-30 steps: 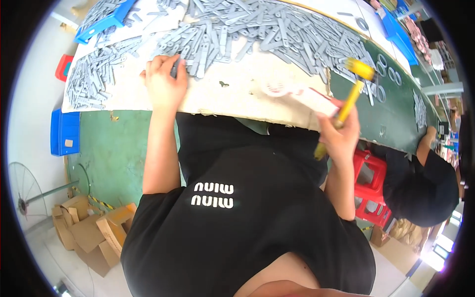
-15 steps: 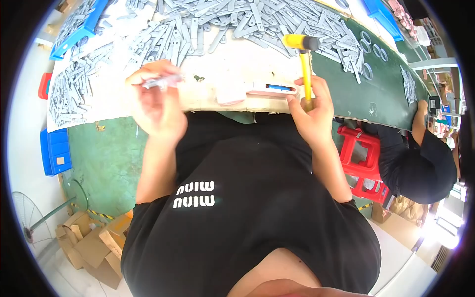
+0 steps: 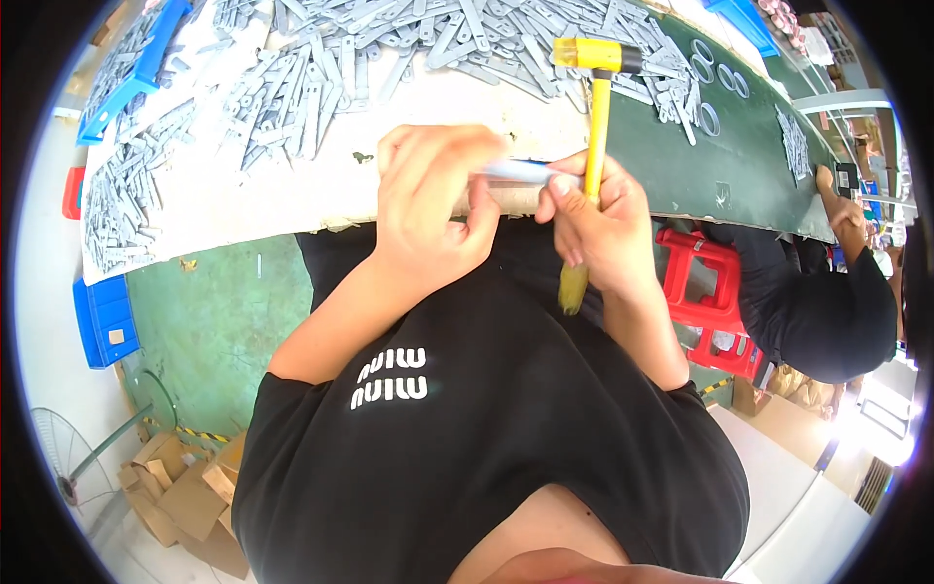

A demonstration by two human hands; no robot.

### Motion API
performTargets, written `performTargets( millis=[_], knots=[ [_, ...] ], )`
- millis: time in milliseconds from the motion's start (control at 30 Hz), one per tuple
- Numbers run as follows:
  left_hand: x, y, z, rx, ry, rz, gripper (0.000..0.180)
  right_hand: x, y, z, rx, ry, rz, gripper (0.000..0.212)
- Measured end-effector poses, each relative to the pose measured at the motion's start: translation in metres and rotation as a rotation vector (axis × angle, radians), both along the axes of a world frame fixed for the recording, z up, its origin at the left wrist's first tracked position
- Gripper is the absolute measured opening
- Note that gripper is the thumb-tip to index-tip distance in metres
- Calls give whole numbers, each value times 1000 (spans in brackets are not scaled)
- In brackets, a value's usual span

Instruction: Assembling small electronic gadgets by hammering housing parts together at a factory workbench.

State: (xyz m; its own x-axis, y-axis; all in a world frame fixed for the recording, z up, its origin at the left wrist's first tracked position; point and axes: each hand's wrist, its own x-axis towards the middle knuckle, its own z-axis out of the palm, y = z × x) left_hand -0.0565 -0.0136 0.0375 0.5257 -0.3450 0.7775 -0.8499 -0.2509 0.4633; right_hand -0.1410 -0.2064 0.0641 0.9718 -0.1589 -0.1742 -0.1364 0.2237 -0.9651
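Note:
My right hand point(image 3: 603, 219) is closed round the yellow handle of a mallet point(image 3: 597, 127). The mallet stands nearly upright, its yellow and black head point(image 3: 595, 55) at the top. The right thumb and fingertips also touch the right end of a pale grey flat strip point(image 3: 523, 172). At the strip's left end, my left hand point(image 3: 433, 200) has its fingers and thumb curled in a pinch; the fingertips are smeared by motion. A bit of blue shows just behind the strip, mostly hidden by the hands.
Many grey flat metal strips point(image 3: 360, 49) lie heaped across the bench's far side and left. Metal rings point(image 3: 732, 81) lie on the green mat point(image 3: 671, 156). A blue bin point(image 3: 136, 83) stands at far left. A co-worker point(image 3: 817, 302) sits at right beside a red stool point(image 3: 699, 282).
My left hand has swung right with its small grey piece to meet the right hand. The mallet's handle has slid lower through my right hand, and its end shows below.

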Motion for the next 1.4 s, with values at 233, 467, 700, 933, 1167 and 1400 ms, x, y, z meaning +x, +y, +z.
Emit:
performTargets(
  millis=[233,467,700,933,1167,1400],
  knots=[
    [6,-1,-2,178,156,73,73,24,-25,-3,-298,72,-35,9],
    [7,1,-8,240,250,71,70,33,-19,-9,-361,164,39,9],
    [18,5,-20,251,111,-45,23,36,-28,-2,-512,173,130,11],
    [18,3,-21,264,28,-27,16,34,-26,-6,-657,168,114,21],
    [3,-7,-1,409,-72,99,16,33,-28,-11,-667,141,155,23],
    [5,-15,-11,397,-29,8,16,29,-27,-12,-742,103,112,24]
  ],
)
